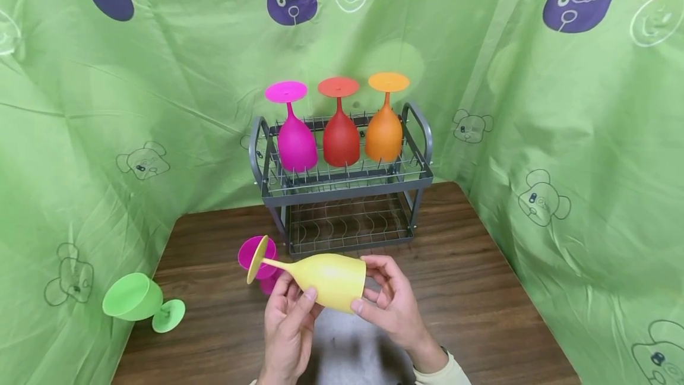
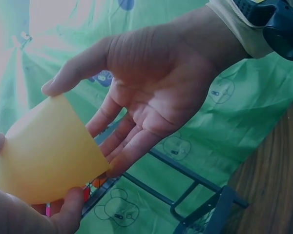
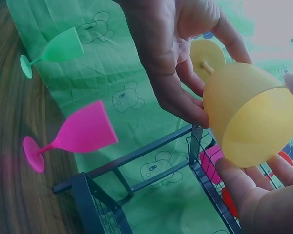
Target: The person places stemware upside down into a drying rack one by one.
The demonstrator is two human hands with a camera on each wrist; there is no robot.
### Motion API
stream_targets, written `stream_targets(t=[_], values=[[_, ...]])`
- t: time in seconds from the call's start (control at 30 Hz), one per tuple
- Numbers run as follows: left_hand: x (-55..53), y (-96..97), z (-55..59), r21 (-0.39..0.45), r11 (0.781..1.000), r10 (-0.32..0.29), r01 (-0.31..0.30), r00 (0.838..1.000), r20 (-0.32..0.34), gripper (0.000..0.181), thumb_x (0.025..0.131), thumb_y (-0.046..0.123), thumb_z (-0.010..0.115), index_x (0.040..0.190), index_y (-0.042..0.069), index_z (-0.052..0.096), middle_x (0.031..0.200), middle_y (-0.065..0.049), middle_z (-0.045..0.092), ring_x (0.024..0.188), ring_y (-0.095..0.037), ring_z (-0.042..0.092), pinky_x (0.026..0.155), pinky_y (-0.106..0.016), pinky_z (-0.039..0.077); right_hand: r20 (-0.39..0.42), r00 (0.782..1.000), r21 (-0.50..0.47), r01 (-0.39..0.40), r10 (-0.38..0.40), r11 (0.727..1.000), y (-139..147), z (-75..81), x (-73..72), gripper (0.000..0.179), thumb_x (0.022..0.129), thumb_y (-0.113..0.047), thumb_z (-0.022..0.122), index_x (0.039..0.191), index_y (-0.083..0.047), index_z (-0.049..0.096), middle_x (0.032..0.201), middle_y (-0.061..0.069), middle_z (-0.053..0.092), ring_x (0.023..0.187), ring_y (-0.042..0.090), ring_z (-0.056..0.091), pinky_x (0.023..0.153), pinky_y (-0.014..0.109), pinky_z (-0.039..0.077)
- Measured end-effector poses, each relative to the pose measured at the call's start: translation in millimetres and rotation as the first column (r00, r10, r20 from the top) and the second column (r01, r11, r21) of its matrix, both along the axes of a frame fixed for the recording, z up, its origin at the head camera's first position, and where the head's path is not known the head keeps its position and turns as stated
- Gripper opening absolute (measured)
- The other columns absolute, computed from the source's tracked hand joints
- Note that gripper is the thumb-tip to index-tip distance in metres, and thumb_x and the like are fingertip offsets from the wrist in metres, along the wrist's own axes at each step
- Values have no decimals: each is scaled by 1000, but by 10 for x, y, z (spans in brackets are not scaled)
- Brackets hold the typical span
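A yellow goblet (image 1: 330, 281) is held nearly level in front of the rack, its foot to the left and its rim to the right. My left hand (image 1: 288, 328) grips the lower bowl by the stem, thumb on the near side. With thumb and fingers my right hand (image 1: 394, 308) pinches the rim end. The right wrist view looks into the open mouth of the yellow goblet (image 3: 263, 126). Behind its foot, partly covered, a magenta goblet (image 1: 251, 249) stands upright on the table. Further left stands a green goblet (image 1: 133, 299), also upright.
A dark two-tier dish rack (image 1: 347, 192) stands at the table's back. Upside down on its upper tier are a magenta goblet (image 1: 297, 144), a red goblet (image 1: 341, 141) and an orange goblet (image 1: 383, 135). Green printed cloth (image 1: 203, 76) encloses the wooden table (image 1: 465, 278).
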State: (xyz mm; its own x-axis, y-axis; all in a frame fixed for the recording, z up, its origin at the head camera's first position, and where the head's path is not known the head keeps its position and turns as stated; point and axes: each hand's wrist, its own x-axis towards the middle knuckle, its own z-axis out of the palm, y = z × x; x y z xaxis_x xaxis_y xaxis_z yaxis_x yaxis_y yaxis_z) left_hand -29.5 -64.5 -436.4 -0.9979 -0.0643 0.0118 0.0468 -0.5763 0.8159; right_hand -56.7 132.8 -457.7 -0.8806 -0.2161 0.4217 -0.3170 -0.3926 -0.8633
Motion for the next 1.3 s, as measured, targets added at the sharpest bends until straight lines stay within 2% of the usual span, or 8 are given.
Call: stream_targets(t=[0.2, 0.37, 0.57, 0.67, 0.77, 0.97, 1.13, 1.3], values=[[-35, 19, -3, 23, 1000, 10, -8, 996, -84, 52, 98, -13, 58, 148, -6, 42, 130, -13, 60, 116, -19, 67, 99, -37, 63, -24, 999, -9, -28, 28, 1000, 37, 20, -32, 65, 85, 14, 74, 141, 15, 41, 138, 14, 57, 123, 17, 64, 98, 38, 63], [-55, 30, 13, 23, 999, 42, -39, 991, -128, 53, 96, -17, 57, 146, -6, 44, 128, -13, 60, 115, -20, 67, 98, -36, 63, -79, 996, 44, -38, 42, 998, 106, 31, -88, 66, 85, 14, 75, 143, 14, 42, 143, 14, 56, 127, 17, 62, 102, 36, 61], [-82, 8, 21, -91, 986, 121, -137, 979, -162, 57, 88, -23, 64, 141, -9, 50, 124, -13, 63, 113, -21, 69, 95, -34, 64, -154, 988, 155, 47, -23, 987, 290, 140, -189, 64, 84, 17, 73, 143, 14, 47, 145, 27, 56, 133, 26, 62, 108, 40, 58], [-112, -16, 7, -190, 963, 162, -192, 973, -164, 61, 83, -24, 69, 141, -11, 52, 125, -13, 64, 113, -20, 70, 93, -33, 64, -179, 980, 191, 118, -84, 974, 412, 250, -265, 65, 82, 19, 72, 142, 14, 48, 144, 24, 59, 132, 30, 62, 108, 42, 58], [-163, -45, -25, -269, 937, 185, -224, 969, -162, 64, 81, -24, 72, 141, -10, 55, 126, -12, 65, 112, -19, 70, 94, -33, 64, -180, 972, 215, 186, -148, 959, 539, 376, -344, 64, 82, 19, 72, 141, 13, 50, 144, 13, 62, 132, 28, 62, 108, 40, 58], [-299, -83, -97, -382, 885, 207, -267, 959, -191, 64, 78, -20, 80, 137, -3, 63, 128, -14, 66, 113, -19, 70, 96, -33, 63, -162, 956, 242, 281, -247, 929, 766, 542, -470, 62, 84, 18, 73, 141, 12, 50, 145, 12, 62, 134, 26, 62, 111, 37, 55], [-415, -97, -144, -485, 816, 212, -314, 944, -253, 64, 77, -15, 85, 136, -1, 65, 128, -13, 69, 115, -18, 70, 98, -26, 61, -180, 940, 253, 328, -289, 910, 902, 596, -583, 59, 86, 16, 73, 140, 13, 50, 143, 10, 63, 133, 24, 62, 111, 34, 55], [-534, -83, -176, -571, 753, 193, -327, 939, -283, 68, 77, -5, 90, 139, 12, 66, 131, -6, 69, 120, -17, 69, 102, -23, 58, -186, 919, 248, 387, -348, 888, 1026, 666, -699, 58, 86, 15, 75, 139, 13, 51, 138, 5, 65, 130, 23, 63, 110, 33, 56]])
